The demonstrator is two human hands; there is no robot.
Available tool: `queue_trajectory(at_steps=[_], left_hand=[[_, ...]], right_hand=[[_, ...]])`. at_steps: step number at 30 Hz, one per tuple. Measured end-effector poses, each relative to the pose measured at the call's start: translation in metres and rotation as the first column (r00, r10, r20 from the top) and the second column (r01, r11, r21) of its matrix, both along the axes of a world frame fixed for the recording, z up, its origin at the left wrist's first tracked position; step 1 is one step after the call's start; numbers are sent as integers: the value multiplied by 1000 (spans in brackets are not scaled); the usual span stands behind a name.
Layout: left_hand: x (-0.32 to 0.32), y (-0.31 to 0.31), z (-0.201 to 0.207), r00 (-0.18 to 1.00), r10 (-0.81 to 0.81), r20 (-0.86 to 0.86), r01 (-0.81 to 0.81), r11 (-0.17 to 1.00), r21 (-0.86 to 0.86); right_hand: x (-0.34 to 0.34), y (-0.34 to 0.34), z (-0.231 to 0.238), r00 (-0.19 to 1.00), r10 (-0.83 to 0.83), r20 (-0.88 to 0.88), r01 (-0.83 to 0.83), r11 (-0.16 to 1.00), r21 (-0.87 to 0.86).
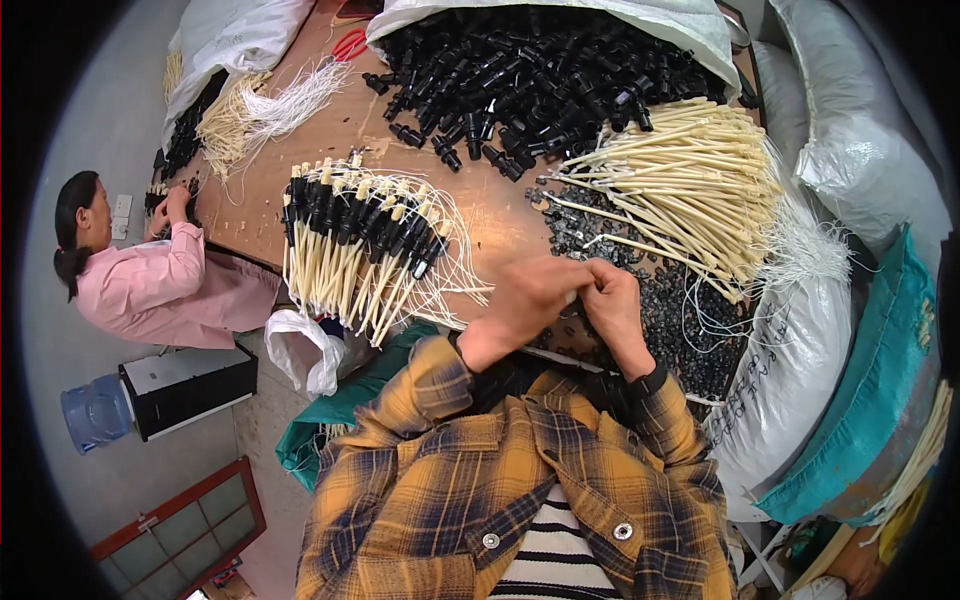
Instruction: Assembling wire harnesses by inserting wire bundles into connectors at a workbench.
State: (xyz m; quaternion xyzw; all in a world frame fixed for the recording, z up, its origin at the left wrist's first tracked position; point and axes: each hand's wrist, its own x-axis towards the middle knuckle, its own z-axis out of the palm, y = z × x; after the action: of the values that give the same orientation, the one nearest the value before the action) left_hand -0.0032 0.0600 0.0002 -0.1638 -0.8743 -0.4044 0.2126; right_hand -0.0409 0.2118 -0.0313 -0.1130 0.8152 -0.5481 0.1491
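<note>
Over the table's front edge, my left hand (pixel 528 298) and my right hand (pixel 614 302) meet, fingers closed in a pinch. A small pale bit shows between them; the fingers hide most of it, and I cannot tell what it is. Just beyond and right lies a spread of small dark plastic pieces (pixel 690 335). A heap of cream-coloured thin sticks (pixel 685 185) with white cords (pixel 810 250) lies partly over them. Left of my hands rests a bundle of cream sticks with black plastic fittings (pixel 365 225) on their upper ends.
A white sack (pixel 700 35) spills black plastic fittings (pixel 500 75) across the far table (pixel 480 205). Red-handled scissors (pixel 349 44) lie beyond white cords (pixel 300 98). Full white sacks (pixel 860 130) and a teal sack (pixel 850 400) stand right. A person in pink (pixel 150 280) works at the left.
</note>
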Motion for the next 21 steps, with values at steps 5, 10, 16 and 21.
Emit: queue_trajectory(at_steps=[5, 10, 16, 21], left_hand=[[4, -3, -2, 999, 47, -14, -48, 997, -67], [10, -5, 0, 929, 76, 361, -232, 882, 409], [11, 0, -5, 841, 101, 532, -387, 800, 459], [4, -8, -4, 904, 223, 364, -353, 869, 346]], right_hand=[[9, -2, 9, 997, 19, -81, -18, 1000, 16], [10, -7, 17, 837, -16, -548, 125, 979, 161], [16, -10, 22, 681, 114, -723, 97, 965, 244], [18, -6, 27, 813, 79, -577, -25, 995, 100]])
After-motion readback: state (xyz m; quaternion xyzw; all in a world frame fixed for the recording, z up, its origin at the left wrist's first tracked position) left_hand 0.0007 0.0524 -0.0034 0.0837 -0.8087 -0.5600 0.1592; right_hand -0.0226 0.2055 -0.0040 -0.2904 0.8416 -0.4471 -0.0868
